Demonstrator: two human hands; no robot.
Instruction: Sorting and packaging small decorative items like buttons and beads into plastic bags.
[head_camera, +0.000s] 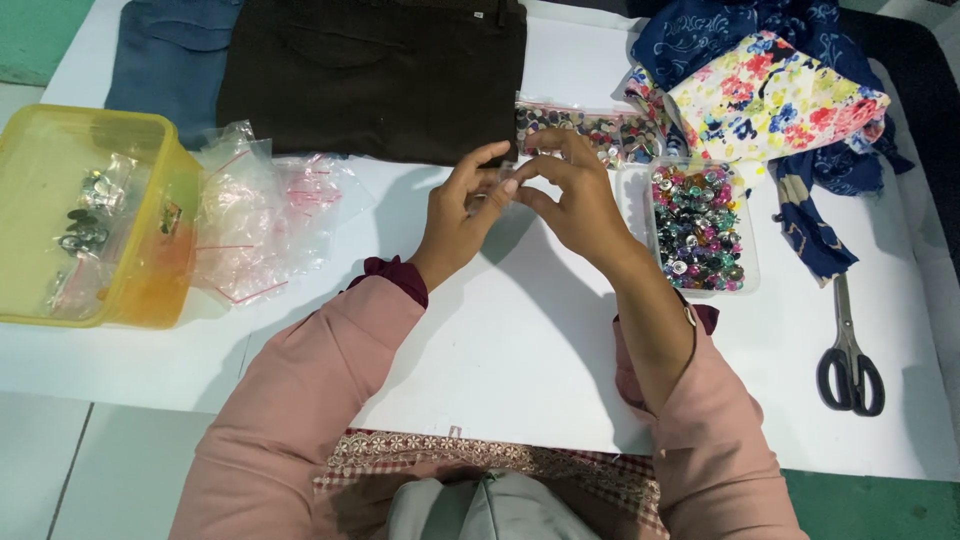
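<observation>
white table (520, 340) fills most of the view, with green floor at the edges. both hands meet above its middle. the left hand (462, 212) and the right hand (572, 200) pinch a small clear plastic bag (508, 180) between their fingertips, just in front of the folded dark brown trousers (375, 75). a clear tray of shiny coloured buttons (697, 228) sits just beside the right hand. a clear bag of buttons (590, 132) lies behind it. a yellow plastic tub (150, 210) and a pile of empty clear bags (255, 215) are on the left. black scissors (849, 350) lie far right, below flowery cloth (775, 95).
</observation>
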